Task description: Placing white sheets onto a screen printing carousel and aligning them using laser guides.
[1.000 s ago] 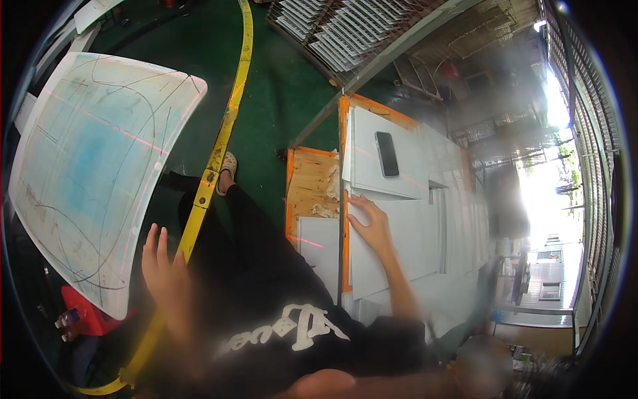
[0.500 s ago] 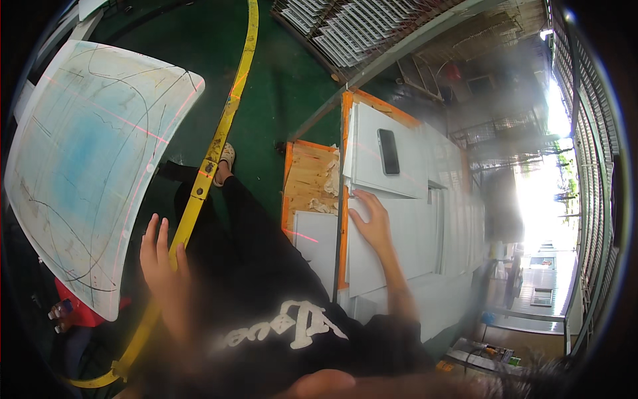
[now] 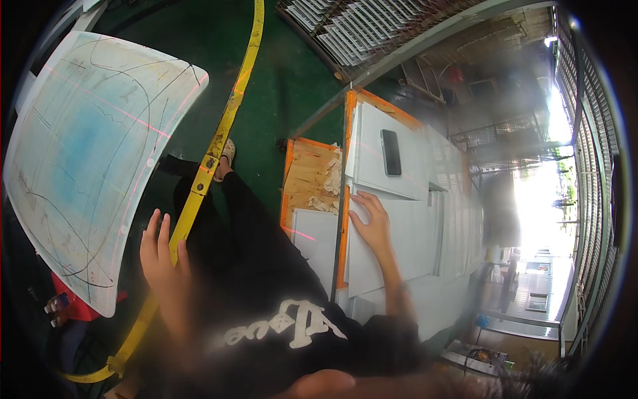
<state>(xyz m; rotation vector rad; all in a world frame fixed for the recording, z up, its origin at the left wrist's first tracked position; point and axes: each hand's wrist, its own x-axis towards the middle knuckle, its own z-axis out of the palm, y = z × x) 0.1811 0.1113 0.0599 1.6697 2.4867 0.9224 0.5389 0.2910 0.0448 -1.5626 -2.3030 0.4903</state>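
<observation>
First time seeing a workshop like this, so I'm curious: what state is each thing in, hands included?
Left hand: open, fingers extended beside the yellow bar; contact unclear.
Right hand: open, fingers loosely bent at the white sheets.
Phone: lying flat, screen dark.
White sheets: stacked, edges uneven.
Yellow bar: scuffed.
Blue-tinted panel: scribbled on, stained.
Orange-edged wooden board: littered with crumpled scraps.

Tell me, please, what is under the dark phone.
The phone lies on white sheets, which show around it. The patch directly beneath it is covered, so any mark there cannot be seen.
</observation>
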